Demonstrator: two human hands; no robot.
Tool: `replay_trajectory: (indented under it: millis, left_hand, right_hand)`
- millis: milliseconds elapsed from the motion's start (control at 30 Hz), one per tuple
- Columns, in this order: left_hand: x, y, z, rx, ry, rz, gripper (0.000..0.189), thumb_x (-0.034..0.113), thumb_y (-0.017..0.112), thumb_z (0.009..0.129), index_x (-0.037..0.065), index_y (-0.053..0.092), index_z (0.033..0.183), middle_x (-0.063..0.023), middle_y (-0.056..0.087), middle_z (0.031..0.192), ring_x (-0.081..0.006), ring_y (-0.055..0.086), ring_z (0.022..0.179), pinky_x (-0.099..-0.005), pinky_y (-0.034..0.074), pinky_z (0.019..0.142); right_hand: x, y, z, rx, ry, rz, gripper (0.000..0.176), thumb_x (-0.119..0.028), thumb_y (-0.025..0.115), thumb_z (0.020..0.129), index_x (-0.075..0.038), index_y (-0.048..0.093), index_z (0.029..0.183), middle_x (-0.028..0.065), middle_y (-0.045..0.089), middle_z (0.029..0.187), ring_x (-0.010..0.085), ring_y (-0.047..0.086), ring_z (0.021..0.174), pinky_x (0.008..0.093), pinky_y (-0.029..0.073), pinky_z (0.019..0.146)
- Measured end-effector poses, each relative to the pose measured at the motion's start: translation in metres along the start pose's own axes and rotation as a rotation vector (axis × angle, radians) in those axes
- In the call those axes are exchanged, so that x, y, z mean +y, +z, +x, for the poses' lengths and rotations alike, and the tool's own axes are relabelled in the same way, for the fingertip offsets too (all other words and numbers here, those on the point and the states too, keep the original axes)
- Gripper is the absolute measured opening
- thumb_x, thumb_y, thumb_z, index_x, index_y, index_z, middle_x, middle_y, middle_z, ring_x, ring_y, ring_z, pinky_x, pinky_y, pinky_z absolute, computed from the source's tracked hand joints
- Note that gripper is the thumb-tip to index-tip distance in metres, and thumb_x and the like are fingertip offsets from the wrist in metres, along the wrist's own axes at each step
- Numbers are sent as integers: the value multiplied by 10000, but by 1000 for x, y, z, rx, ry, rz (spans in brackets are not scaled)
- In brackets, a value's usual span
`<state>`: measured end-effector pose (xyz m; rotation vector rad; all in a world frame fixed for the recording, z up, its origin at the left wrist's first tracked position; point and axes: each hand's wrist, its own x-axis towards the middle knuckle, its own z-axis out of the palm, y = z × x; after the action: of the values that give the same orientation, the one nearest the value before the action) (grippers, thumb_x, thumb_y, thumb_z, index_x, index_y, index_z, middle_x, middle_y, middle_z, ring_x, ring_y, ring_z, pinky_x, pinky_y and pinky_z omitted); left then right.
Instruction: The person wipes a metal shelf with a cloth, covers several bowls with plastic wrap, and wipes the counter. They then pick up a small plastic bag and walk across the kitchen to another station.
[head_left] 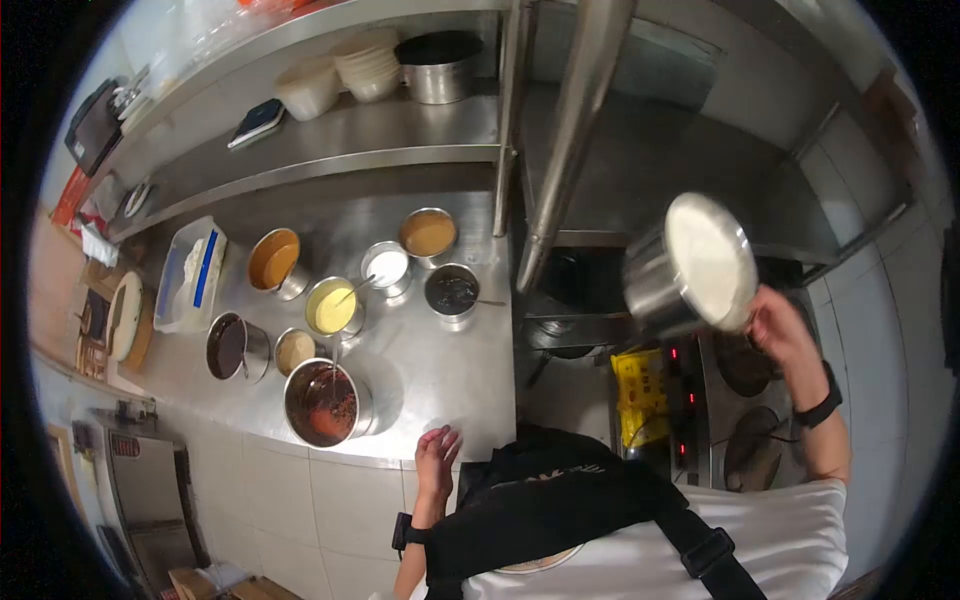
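Note:
My right hand (783, 328) is raised and grips the rim of a steel pot (690, 268). The pot is tilted on its side, so its white contents face me. It hangs above the cooktop burners (745, 365). My left hand (437, 456) is empty with fingers apart, hovering at the front edge of the steel counter (440, 370). The nearest container to it is a large steel pot of dark red-brown sauce (322, 403), a hand's width to its left.
Several steel containers stand on the counter: orange sauce (273, 260), yellow sauce (332, 307), white powder (388, 266), brown sauce (428, 234), dark liquid (452, 291), dark paste (228, 346). A plastic tub (190, 272) sits at the left. Shelves above hold bowls (368, 66) and a pot (440, 66).

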<state>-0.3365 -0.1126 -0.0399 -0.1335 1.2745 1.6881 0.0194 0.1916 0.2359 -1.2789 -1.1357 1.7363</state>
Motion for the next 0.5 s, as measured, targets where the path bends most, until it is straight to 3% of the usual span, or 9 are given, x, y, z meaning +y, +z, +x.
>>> replay_trajectory:
  millis: [33, 167, 233, 300, 367, 400, 467, 500]
  left_hand:
    - [1, 2, -1, 18, 6, -10, 140, 157, 465, 837, 81, 453, 953, -102, 521, 1071, -251, 508, 990, -355, 394, 814]
    - [7, 3, -13, 45, 19, 4, 140, 157, 430, 851, 85, 435, 971, -104, 511, 1106, -208, 509, 995, -336, 391, 816]
    - [8, -2, -20, 66, 22, -39, 135, 155, 430, 850, 85, 437, 965, -102, 519, 1097, -200, 512, 990, -334, 397, 801]
    - [8, -11, -28, 125, 41, -54, 126, 151, 430, 849, 85, 439, 956, -99, 527, 1082, -196, 519, 974, -327, 397, 792]
    - [7, -17, -36, 198, 29, -85, 97, 141, 433, 844, 85, 444, 922, -106, 517, 1098, -222, 477, 1022, -352, 366, 833]
    - [7, -19, -40, 223, 38, -92, 97, 141, 433, 844, 85, 444, 922, -106, 517, 1098, -222, 477, 1022, -352, 366, 833]
    - [3, -24, -49, 299, 40, -120, 89, 138, 430, 844, 86, 449, 914, -96, 523, 1091, -209, 486, 1005, -341, 367, 826]
    - [1, -24, -52, 326, 47, -129, 89, 138, 430, 844, 86, 449, 914, -96, 523, 1091, -209, 486, 1005, -341, 367, 826]
  right_hand:
    - [-11, -4, 13, -9, -64, -11, 88, -49, 468, 724, 2, 520, 775, 88, 570, 707, 155, 552, 557, 252, 493, 490]
    - [-43, -25, 97, 39, 120, 178, 135, 26, 452, 740, 91, 479, 856, 142, 540, 724, 216, 595, 672, 189, 541, 518]
    - [-36, -34, 155, 104, 41, 232, 164, -9, 450, 737, 114, 480, 841, 159, 536, 734, 257, 598, 676, 224, 550, 591]
    - [-36, -60, 215, 58, -64, 199, 164, -17, 434, 800, 121, 472, 879, 176, 519, 873, 325, 561, 870, 297, 530, 747]
    - [-37, -51, 245, -49, -213, 374, 198, -9, 429, 811, 112, 442, 968, 216, 508, 993, 306, 528, 955, 283, 505, 810]
    - [-39, -23, 235, 62, -284, 488, 249, -53, 429, 833, 113, 431, 1018, 217, 499, 1052, 291, 480, 1041, 300, 454, 881]
    - [-25, 62, 170, -158, -407, 353, 280, -122, 423, 852, 85, 437, 1039, 207, 505, 1057, 242, 506, 1008, 284, 465, 831]
    - [-12, 104, 133, -352, -374, 251, 262, -173, 415, 861, 21, 459, 1032, 189, 521, 1040, 203, 532, 947, 257, 468, 770]
